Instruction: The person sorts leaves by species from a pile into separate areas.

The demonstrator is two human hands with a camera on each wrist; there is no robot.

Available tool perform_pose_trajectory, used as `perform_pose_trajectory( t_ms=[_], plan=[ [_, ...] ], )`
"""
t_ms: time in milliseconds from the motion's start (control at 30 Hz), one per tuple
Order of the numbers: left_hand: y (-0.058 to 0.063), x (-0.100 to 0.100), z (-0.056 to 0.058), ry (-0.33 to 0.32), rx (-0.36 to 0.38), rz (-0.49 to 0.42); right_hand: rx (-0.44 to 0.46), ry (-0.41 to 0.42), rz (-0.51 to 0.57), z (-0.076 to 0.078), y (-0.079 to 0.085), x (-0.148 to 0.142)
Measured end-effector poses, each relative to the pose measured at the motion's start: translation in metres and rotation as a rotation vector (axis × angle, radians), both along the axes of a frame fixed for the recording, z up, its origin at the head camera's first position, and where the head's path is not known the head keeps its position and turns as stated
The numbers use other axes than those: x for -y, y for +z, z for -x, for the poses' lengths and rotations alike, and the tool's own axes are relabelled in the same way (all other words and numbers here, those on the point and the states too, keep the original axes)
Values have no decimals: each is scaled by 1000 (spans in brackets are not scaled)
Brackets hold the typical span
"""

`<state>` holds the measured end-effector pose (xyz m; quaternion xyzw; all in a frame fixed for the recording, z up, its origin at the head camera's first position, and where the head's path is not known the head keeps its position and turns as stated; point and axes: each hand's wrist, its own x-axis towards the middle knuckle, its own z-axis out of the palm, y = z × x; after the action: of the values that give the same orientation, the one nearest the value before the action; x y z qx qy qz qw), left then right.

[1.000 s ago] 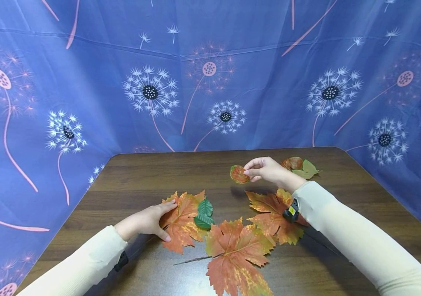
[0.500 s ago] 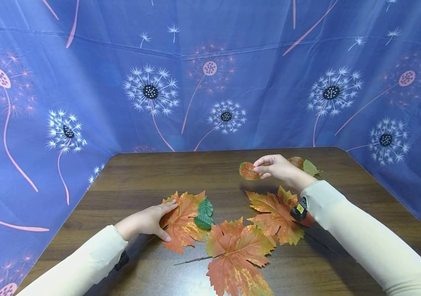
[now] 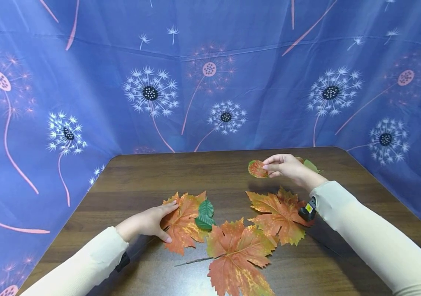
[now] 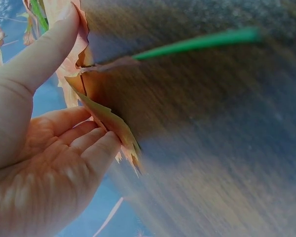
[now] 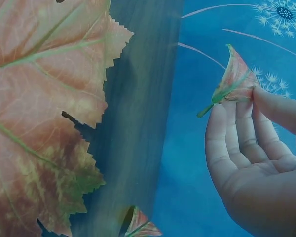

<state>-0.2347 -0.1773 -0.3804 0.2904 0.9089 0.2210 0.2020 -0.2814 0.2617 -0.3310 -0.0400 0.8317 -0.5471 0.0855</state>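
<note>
My right hand (image 3: pixel 286 167) pinches a small round red leaf with a green edge (image 3: pixel 256 169), holding it over the far part of the table. Its short green stem shows in the right wrist view, where thumb and fingertips grip the small leaf (image 5: pixel 232 85). On the left, my left hand (image 3: pixel 150 220) rests on an orange maple leaf (image 3: pixel 184 224), fingers and thumb spread over its left side. The left wrist view shows the fingers (image 4: pixel 96 143) touching the lobes and a green stem (image 4: pixel 202 43) reaching out.
Two green leaves (image 3: pixel 205 214) lie against the left maple leaf. Another maple leaf (image 3: pixel 238 257) lies front centre, and a third (image 3: pixel 278 216) under the right forearm. Behind the right hand, a yellow-green leaf (image 3: pixel 311 165) partly shows. A blue dandelion-print cloth (image 3: pixel 269 82) hangs beyond the table.
My right hand has moved to the right with the small round leaf, now covering more of the leaves at the back right. The left hand stays on its maple leaf.
</note>
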Motion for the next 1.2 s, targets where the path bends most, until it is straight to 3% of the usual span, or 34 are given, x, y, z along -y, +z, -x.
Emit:
perform_pose_trajectory(
  t_ms=[500, 833, 1200],
  plan=[
    [1, 0, 1, -11, -13, 5, -29, -55, 64, -1, -6, -18],
    [-2, 0, -1, -13, -6, -6, 31, -98, 131, 8, -11, -42],
    [-4, 2, 2, -14, -13, 1, 64, -149, -10, 15, -21, -66]
  ],
)
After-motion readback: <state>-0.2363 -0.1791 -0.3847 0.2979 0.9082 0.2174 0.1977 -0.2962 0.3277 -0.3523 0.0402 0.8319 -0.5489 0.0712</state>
